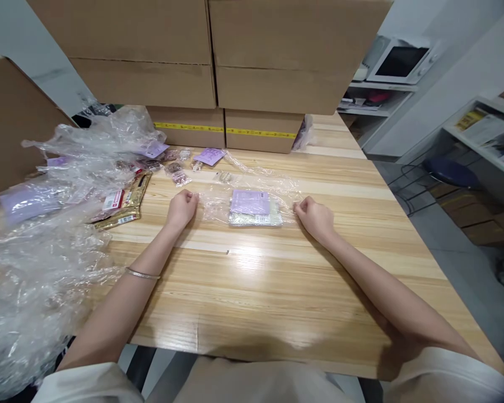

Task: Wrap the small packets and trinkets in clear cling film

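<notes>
Clear plastic wrap (215,206) is spread across the wooden table in front of me. My left hand (182,209) is closed in a pinch at its left end, and my right hand (315,217) pinches its right end. Between the hands, a purple card (250,201) lies on a flat pale-green packet (274,215), and the wrap seems to cover both. Just beyond the wrap's left half sits a small clear-wrapped piece (225,177). Another purple card (210,156) lies farther back, beside several small brown packets (180,178).
Crumpled clear plastic (46,268) heaps over the table's left side. Gold packets (138,193) and a red-and-white packet (113,200) poke out of it. Large cardboard boxes (277,50) are stacked along the back. A microwave (399,60) and a blue stool (451,170) stand off to the right.
</notes>
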Demonstrator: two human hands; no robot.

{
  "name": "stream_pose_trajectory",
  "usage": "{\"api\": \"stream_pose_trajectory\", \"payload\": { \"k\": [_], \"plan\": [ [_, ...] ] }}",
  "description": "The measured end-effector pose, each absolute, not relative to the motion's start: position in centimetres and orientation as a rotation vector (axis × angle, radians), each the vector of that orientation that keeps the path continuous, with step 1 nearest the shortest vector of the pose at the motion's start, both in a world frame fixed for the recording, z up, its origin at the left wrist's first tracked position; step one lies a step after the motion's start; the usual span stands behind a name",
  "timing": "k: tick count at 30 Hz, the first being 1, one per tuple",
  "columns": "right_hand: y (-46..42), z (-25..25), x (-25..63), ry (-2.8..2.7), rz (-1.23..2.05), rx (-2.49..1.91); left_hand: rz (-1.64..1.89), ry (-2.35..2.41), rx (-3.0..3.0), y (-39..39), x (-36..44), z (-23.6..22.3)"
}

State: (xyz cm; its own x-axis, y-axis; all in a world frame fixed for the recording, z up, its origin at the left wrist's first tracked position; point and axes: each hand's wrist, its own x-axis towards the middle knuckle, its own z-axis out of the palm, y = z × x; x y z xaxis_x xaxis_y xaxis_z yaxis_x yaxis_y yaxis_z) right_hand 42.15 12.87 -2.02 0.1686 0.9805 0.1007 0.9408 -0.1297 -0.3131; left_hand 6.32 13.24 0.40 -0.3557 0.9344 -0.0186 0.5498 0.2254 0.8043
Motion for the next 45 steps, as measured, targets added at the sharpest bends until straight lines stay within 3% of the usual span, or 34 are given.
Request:
{"api": "stream_pose_trajectory", "payload": {
  "k": [2, 4, 7, 9, 13, 19, 28, 37, 45],
  "plan": [
    [12.1, -1.7, 42.1, -1.877, -0.008, -2.029, 1.079, 2.118, 1.687, 12.3, 7.0, 1.1],
    [11.3, -1.5, 42.2, -2.077, -0.122, -1.641, 1.016, 1.912, 2.262, 11.4, 8.4, 1.8],
    [10.7, -1.7, 42.5, -2.511, 0.059, -0.972, 0.522, 1.166, 2.793, 10.5, 10.9, 2.1],
    [11.1, -2.1, 42.6, -2.639, 0.228, -0.801, 0.26, 1.051, 2.808, 10.7, 12.1, 1.7],
    [13.1, -2.3, 42.3, -2.646, 0.3, -0.88, 0.139, 1.168, 2.71, 12.1, 12.5, 0.5],
    [14.9, -0.6, 39.1, -2.775, 0.08, -0.987, 0.253, 1.192, 2.71, 13.5, 12.3, 0.4],
    [14.6, -2.8, 39.4, -2.513, 0.137, -0.899, 0.347, 1.104, 2.661, 13.8, 12.9, -0.1],
    [13.4, -2.5, 40.5, -2.546, -0.273, -0.856, 0.362, 1.15, 2.607, 13.4, 13.0, 0.2],
    [13.1, -1.3, 40.0, -2.782, -0.065, -0.974, 0.443, 1.238, 2.413, 13.6, 12.9, 0.0]
  ]
}}
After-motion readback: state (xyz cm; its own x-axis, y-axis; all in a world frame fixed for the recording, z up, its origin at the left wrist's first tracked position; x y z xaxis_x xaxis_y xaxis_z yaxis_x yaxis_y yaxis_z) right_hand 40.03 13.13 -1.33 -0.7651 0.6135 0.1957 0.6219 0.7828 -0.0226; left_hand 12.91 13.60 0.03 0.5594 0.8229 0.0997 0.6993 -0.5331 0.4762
